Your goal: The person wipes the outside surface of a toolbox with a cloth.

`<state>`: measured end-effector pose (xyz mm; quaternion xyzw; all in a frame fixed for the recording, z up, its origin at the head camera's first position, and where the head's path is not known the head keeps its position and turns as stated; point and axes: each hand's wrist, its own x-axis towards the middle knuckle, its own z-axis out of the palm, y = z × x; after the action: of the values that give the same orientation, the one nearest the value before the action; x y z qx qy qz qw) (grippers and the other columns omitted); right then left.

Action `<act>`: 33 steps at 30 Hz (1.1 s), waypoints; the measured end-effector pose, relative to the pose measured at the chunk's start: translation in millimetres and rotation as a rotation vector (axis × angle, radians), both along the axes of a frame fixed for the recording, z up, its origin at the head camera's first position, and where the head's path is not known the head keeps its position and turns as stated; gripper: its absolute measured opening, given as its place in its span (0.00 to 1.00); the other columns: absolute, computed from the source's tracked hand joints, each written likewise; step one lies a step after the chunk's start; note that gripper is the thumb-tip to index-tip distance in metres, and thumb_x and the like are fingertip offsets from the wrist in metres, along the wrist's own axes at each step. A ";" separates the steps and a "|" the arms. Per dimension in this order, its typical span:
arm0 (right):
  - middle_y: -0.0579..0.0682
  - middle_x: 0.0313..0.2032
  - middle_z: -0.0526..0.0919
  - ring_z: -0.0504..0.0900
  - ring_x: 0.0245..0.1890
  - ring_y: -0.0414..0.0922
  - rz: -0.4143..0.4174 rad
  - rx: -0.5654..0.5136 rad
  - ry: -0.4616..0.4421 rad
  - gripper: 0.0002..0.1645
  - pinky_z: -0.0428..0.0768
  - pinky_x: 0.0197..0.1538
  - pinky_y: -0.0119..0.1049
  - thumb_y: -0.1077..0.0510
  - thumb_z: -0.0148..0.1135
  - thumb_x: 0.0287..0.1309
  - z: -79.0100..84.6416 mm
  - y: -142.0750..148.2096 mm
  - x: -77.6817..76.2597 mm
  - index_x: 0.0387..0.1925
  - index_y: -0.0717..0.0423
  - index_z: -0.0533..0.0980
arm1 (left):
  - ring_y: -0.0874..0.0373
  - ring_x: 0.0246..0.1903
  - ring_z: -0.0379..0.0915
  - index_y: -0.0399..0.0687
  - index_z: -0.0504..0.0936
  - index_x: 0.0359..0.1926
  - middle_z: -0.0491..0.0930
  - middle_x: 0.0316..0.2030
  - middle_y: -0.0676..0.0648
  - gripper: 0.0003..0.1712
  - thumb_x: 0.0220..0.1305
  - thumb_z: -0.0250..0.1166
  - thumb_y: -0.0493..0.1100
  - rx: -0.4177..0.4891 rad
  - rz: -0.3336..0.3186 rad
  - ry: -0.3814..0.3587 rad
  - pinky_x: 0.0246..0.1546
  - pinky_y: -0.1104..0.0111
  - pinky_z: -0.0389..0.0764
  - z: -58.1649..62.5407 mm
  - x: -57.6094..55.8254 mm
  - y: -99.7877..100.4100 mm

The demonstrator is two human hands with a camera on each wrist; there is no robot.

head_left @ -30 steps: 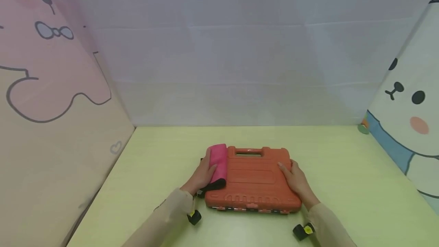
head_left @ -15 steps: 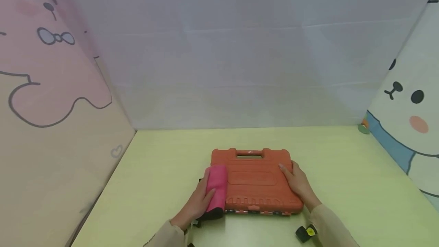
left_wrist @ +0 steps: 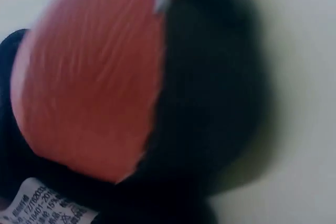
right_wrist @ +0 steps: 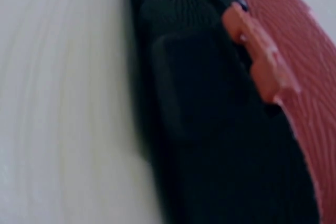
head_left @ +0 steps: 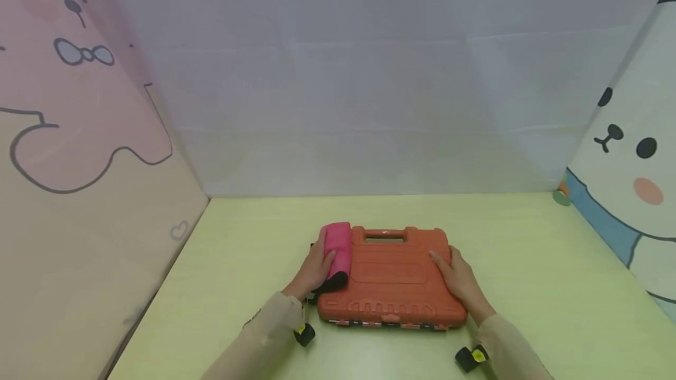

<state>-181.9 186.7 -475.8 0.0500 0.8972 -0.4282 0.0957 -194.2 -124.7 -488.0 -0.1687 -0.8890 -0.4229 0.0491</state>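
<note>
An orange-red plastic case [head_left: 388, 274] lies flat on the table, its handle at the far side and its hinged edge toward me. My left hand [head_left: 311, 268] holds a folded pink cloth [head_left: 337, 248] with a black edge over the case's left side, thumb on top. In the left wrist view, the case's red shell [left_wrist: 89, 87] shows above dark cloth, and a printed white label [left_wrist: 42, 205] pokes out. At the opposite edge my right hand [head_left: 460, 280] grips the case, thumb on its top. The right wrist view shows the black lower half [right_wrist: 226, 114] close up; no fingers show there.
A pale yellow-green table [head_left: 253, 233] extends around the case. A white sheet [head_left: 369, 104] hangs behind it, with cartoon-printed panels at left [head_left: 90, 216] and right [head_left: 634, 216]. Small black devices [head_left: 304, 334] with yellow marks hang at both wrists.
The left hand slid the cloth toward me along the case's left side, then back to the far side. The case and the right hand stayed nearly still.
</note>
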 end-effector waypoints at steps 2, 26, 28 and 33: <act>0.77 0.62 0.55 0.58 0.62 0.67 0.000 -0.001 0.002 0.46 0.60 0.62 0.59 0.40 0.37 0.68 1.1 -0.9 0.0 0.65 0.76 0.43 | 0.39 0.45 0.67 0.25 0.46 0.66 0.67 0.49 0.26 0.33 0.68 0.47 0.39 -0.009 0.025 -0.035 0.50 0.46 0.67 6.2 -5.1 2.4; 0.77 0.63 0.51 0.53 0.64 0.68 -0.009 -0.004 -0.037 0.47 0.57 0.64 0.59 0.38 0.35 0.67 3.8 0.1 -1.9 0.66 0.75 0.40 | 0.43 0.59 0.59 0.38 0.41 0.71 0.48 0.67 0.33 0.36 0.71 0.45 0.48 -0.082 0.102 -0.197 0.55 0.48 0.67 12.9 84.2 7.1; 0.77 0.63 0.51 0.54 0.64 0.68 -0.002 -0.002 -0.041 0.48 0.57 0.63 0.60 0.38 0.35 0.67 3.9 0.3 -1.1 0.66 0.75 0.40 | 0.43 0.60 0.59 0.38 0.43 0.71 0.50 0.67 0.33 0.35 0.71 0.45 0.48 -0.092 0.116 -0.176 0.55 0.47 0.67 12.3 85.1 8.0; 0.77 0.64 0.51 0.54 0.64 0.68 0.016 0.006 -0.045 0.48 0.58 0.62 0.60 0.37 0.34 0.67 2.2 0.0 -0.7 0.67 0.74 0.38 | 0.42 0.62 0.56 0.33 0.45 0.69 0.53 0.66 0.33 0.35 0.70 0.48 0.44 -0.067 0.130 -0.134 0.59 0.47 0.63 10.5 76.5 7.8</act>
<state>-182.6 186.7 -473.6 0.0528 0.8966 -0.4233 0.1189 -117.7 -116.9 -477.5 -0.0834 -0.9130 -0.3991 0.0114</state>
